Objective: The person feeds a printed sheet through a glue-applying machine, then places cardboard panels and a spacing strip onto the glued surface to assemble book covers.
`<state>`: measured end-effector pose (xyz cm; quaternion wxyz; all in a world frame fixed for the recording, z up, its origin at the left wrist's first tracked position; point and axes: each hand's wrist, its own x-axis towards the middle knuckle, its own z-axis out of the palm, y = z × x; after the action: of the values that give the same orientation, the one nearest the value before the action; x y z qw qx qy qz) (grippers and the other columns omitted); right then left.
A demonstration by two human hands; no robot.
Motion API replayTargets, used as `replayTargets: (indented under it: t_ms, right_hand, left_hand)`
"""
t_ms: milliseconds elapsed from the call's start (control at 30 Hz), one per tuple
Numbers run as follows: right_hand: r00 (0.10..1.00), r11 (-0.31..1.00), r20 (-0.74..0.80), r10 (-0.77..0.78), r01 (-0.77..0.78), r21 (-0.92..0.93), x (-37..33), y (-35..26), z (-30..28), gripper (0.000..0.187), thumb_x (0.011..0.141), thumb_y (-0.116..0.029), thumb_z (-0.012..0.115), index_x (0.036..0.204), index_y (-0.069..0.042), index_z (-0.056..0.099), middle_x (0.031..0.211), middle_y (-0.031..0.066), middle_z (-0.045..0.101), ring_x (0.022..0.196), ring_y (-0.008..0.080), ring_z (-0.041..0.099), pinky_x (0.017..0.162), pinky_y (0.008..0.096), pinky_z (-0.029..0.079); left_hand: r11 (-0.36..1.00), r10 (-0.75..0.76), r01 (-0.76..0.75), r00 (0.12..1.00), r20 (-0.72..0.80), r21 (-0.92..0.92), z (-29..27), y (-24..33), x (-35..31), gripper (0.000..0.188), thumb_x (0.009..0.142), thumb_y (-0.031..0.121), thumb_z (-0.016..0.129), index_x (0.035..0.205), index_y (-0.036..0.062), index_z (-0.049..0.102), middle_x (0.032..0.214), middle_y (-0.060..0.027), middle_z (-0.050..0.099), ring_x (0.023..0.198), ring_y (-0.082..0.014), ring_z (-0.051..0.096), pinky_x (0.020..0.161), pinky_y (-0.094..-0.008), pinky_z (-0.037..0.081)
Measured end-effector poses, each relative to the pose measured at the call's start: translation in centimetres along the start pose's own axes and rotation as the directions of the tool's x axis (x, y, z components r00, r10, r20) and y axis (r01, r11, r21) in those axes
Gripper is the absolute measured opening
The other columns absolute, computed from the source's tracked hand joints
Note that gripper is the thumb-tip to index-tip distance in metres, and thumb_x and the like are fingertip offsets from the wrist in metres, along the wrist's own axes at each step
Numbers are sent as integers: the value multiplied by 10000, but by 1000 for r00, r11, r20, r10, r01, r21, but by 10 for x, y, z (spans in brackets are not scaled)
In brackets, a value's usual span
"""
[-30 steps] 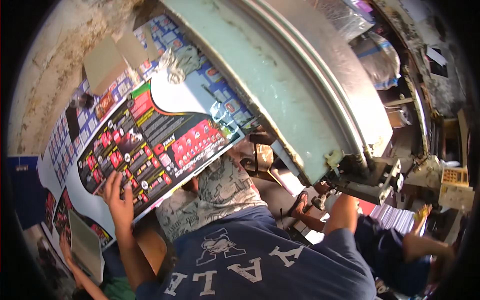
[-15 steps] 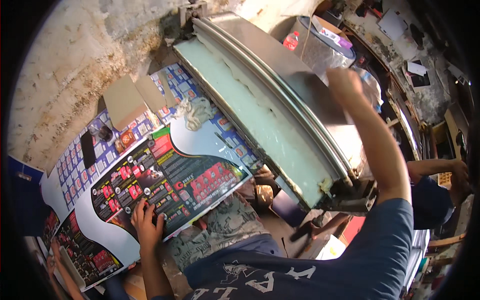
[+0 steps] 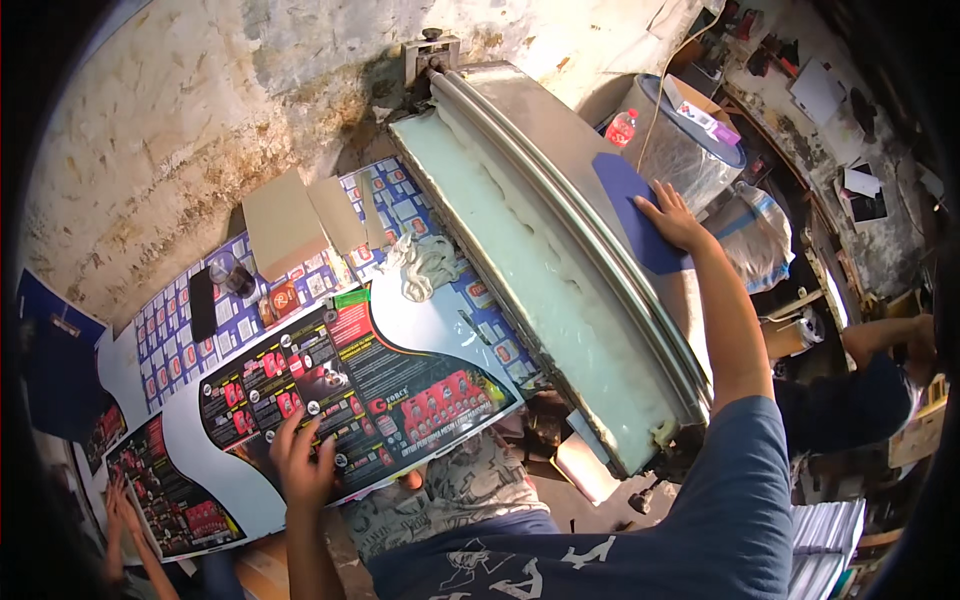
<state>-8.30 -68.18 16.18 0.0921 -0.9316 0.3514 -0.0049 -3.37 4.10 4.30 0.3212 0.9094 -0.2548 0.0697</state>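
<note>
My right hand (image 3: 676, 216) lies with fingers spread on a dark blue sheet (image 3: 622, 196), at the sheet's right edge. That sheet rests on the metal plate (image 3: 555, 118) behind a long steel roller (image 3: 590, 222). Alongside the roller runs a trough of pale green, milky liquid or film (image 3: 515, 265). To the left, my left hand (image 3: 303, 462) is open over the near edge of a glossy printed sheet (image 3: 350, 385) with black and red panels. Whether its fingertips touch the print, I cannot tell.
Beyond the print sit a phone (image 3: 203, 305), a clear cup (image 3: 232, 275), brown board pieces (image 3: 282, 222) and a crumpled cloth (image 3: 422, 266). Another person's hands (image 3: 120, 510) touch the print at lower left. A red bottle (image 3: 621, 128) and a plastic-wrapped drum (image 3: 690, 130) stand behind the plate.
My right hand came down from a raised, curled pose to lie flat on the blue sheet, which now shows on the plate. My left hand has lifted slightly or shifted little. The view moved.
</note>
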Motion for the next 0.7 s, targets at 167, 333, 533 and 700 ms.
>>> replayTargets:
  t_ms: [167,333,533,700]
  right_hand:
    - [986,995,158,42,-27,-98,-31,-107,0,1070,859,-892,331,1647,-204,103,1708,162,20,1577,341,6,1221,635,74]
    - [972,990,202,124,-107,-94,-46,-116,0,1072,860,-889,332,1649,-213,69,1711,147,-22,1578,336,-43,1207,667,57]
    - [959,981,210,189,-173,-91,-62,-122,-2,1058,871,-879,322,1649,-219,44,1712,136,-59,1576,334,-66,1193,690,59]
    - [960,980,207,189,-172,-97,-61,-124,1,1071,862,-889,320,1650,-219,46,1712,142,-46,1577,348,-36,1193,689,55]
  left_hand:
    - [886,310,-329,944,-110,-327,69,132,115,329,864,158,764,1160,29,703,1235,-133,652,1126,-323,620,965,-409,490]
    - [648,150,58,968,202,-760,153,252,171,344,904,228,749,1135,-19,685,1000,-144,697,743,-192,671,688,-332,533]
    - [399,-76,556,812,578,-729,172,299,187,303,934,215,699,1140,-7,690,848,-31,672,716,-114,595,617,-277,477]
    - [116,-43,681,731,681,-723,195,297,189,213,926,170,686,1088,33,687,805,10,632,645,-82,526,542,-244,416]
